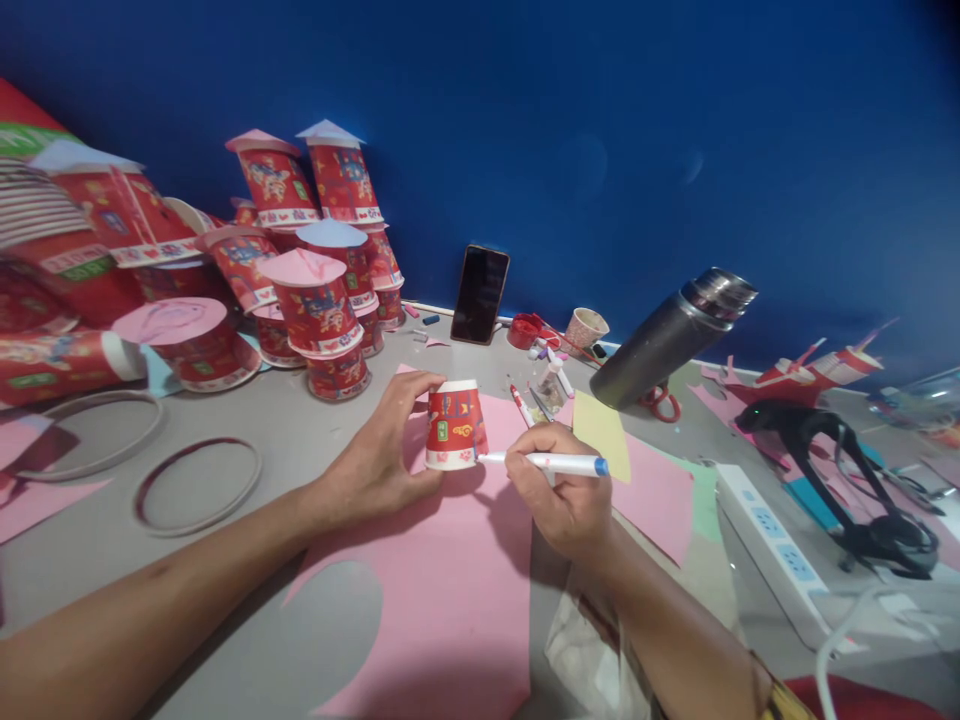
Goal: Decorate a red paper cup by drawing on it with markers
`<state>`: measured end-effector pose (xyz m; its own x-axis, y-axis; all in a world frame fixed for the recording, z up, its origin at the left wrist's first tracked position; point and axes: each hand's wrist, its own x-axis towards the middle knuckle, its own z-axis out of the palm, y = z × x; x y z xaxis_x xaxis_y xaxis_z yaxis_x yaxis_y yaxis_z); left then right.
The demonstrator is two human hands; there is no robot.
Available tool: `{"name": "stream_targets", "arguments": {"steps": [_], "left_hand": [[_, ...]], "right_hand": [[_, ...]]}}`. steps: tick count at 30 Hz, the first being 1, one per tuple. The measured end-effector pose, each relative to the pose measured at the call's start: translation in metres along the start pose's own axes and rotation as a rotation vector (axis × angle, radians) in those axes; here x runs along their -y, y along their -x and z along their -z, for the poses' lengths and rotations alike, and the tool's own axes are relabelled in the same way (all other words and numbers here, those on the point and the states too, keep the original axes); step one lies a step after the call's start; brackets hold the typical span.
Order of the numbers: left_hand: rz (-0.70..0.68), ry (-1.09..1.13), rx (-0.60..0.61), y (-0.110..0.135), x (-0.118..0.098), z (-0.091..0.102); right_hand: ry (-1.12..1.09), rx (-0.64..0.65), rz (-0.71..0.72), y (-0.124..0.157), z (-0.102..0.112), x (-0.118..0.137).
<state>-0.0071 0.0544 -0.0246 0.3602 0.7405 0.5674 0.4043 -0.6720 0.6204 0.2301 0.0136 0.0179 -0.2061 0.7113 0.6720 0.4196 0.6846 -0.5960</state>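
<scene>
A red patterned paper cup [454, 428] stands upside down on pink paper [465, 590]. My left hand [386, 440] is closed around its left side, with fingers behind and thumb at the front near the rim. Between the fingers of my right hand [564, 490] is a white marker with a blue end [574, 463]. Its tip touches or nearly touches the white rim band at the cup's lower right, where small pink marks show.
Stacked red cups with paper cone tops [311, 300] fill the left. Two rings [199, 485] lie before them. A phone [480, 293] leans on the blue wall. Rightward are loose markers, a tilted dark flask [667, 340], a white power strip [780, 550] and a black headset-like strap [832, 480].
</scene>
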Motion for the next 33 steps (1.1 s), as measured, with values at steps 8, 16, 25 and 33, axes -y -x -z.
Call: {"name": "stream_targets", "arguments": {"steps": [8, 16, 25, 33], "left_hand": [[0.009, -0.014, 0.012, -0.0003, -0.0041, 0.0031], [-0.006, -0.01, 0.018, -0.0011, -0.0041, 0.0034], [0.038, 0.018, 0.039, -0.0006, -0.0036, 0.0041], [0.071, 0.028, 0.044, -0.0033, -0.007, 0.0045]], "right_hand": [[0.018, 0.023, 0.021, -0.0003, -0.0004, 0.0003], [0.016, 0.039, 0.018, 0.0012, -0.0002, -0.0003], [0.021, 0.053, 0.013, 0.0003, -0.0016, -0.0002], [-0.008, 0.06, -0.023, 0.001, -0.0021, -0.002]]}}
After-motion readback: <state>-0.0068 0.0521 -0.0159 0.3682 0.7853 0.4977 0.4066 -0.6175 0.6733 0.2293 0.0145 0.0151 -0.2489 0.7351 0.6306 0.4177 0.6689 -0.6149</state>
